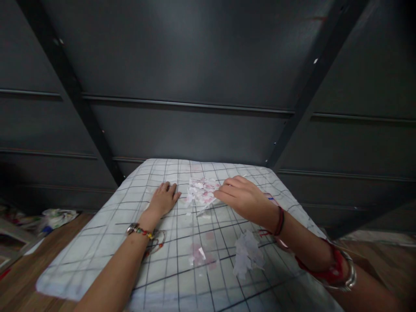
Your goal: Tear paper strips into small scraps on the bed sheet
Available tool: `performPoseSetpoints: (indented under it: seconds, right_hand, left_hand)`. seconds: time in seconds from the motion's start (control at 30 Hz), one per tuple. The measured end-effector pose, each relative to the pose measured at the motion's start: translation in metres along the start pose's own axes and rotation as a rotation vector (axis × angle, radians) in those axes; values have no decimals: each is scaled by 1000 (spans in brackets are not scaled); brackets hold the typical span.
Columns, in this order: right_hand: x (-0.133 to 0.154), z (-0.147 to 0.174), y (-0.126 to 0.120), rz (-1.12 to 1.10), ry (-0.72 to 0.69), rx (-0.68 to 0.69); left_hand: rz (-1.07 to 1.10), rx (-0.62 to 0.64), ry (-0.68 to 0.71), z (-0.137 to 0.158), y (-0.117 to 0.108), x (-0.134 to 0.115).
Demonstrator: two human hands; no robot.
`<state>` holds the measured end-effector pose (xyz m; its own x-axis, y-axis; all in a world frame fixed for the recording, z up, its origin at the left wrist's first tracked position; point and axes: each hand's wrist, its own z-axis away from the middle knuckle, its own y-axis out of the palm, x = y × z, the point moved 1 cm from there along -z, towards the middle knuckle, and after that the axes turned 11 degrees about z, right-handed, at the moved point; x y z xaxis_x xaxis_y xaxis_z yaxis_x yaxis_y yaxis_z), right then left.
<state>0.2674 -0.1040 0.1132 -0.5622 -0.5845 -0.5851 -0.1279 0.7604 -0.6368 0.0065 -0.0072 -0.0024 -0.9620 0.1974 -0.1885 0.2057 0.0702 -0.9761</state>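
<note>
Lying just left of R hand (239, 196), paper scraps (202, 190) look light, flimsy, prob. tear easily; pinch edges. R part-curled, can't tell if gripping; L hand (162, 200) near-flat on cloth (107, 234), nothing seen held.

A: What sort of place is this, in your opinion?
B: It appears to be a room in a home, although I cannot be fully certain.
A: Which things show this?
B: In the middle, the bench is covered with a white cloth (97, 247) with dark grid lines, rather domestic. At the lower left, the brown floor (45, 253) looks like wood, and crumpled bags (58, 218) lie near a pale stand (21, 238).
A: And the dark panels (185, 52) across the upper frame?
B: They may belong to furniture or a partition; I cannot tell which.
</note>
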Motion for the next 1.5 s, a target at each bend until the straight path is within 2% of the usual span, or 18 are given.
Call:
performPoseSetpoints:
  seconds: [0.13,0.3,0.43,0.57,0.73,0.83,0.93,1.07,1.13,1.33,1.5]
  right_hand:
    - [1,3,-4,-54,-55,65]
    - [0,-1,-7,-83,-23,2]
    - [2,-9,8,-23,27,-72]
    - [3,-12,22,-35,5,-54]
    - [-14,9,16,-82,15,-28]
    - [-22,18,15,-124,98,-49]
    - [-17,11,27,-148,166,-53]
    - [-7,1,43,-136,127,-25]
    - [-9,5,42,-144,105,-7]
    - [-31,33,16,-197,115,14]
    - [-23,22,27,-206,161,-66]
  left_hand:
    - [37,-5,-10,0,-1,-1]
    - [32,5,-15,-1,-1,-1]
    - [38,-20,0,-1,1,0]
    - [44,-47,21,-2,4,3]
    - [61,-75,42,-4,8,6]
    - [59,-58,37,-4,9,6]
    - [58,-57,44,-3,7,6]
    - [48,-53,46,-4,6,7]
    - [54,-65,65,-4,7,8]
    - [70,-76,60,-4,9,8]
    - [67,-64,45,-4,7,7]
